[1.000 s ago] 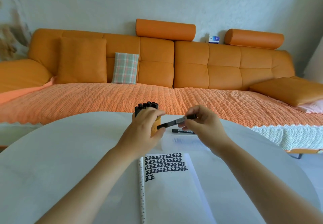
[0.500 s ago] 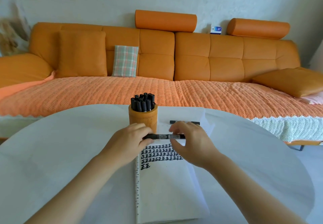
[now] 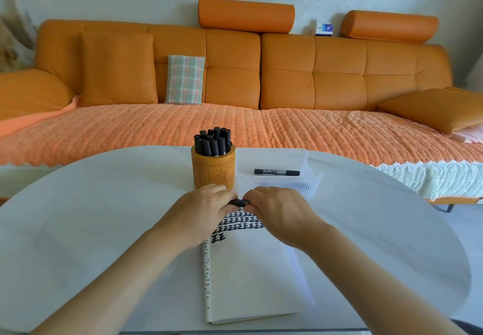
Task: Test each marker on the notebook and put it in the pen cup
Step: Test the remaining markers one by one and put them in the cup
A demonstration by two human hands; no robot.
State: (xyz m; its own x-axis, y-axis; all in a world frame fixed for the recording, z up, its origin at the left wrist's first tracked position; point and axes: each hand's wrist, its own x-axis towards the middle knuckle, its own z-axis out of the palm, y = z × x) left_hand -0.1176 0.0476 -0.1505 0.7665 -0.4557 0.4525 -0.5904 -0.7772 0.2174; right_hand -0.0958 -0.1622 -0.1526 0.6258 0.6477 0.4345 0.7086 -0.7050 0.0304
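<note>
A black marker [image 3: 240,202] is held level between both hands just above the top of the notebook [image 3: 248,280], and only a short piece shows between them. My left hand [image 3: 202,210] grips its left end and my right hand [image 3: 278,210] grips its right end. Rows of black test marks [image 3: 236,223] fill the notebook's top. Right behind my left hand stands the orange pen cup [image 3: 213,171], holding several black markers [image 3: 213,142]. One more black marker [image 3: 277,172] lies on a clear plastic tray [image 3: 303,182] to the right of the cup.
The round white table [image 3: 91,217] carries everything. An orange sofa [image 3: 235,73] with cushions runs along the wall behind it. The table's far edge lies just past the cup and tray.
Both hands have brought the marker down from beside the cup to just above the notebook's top, and they have closed in along it until little of it shows.
</note>
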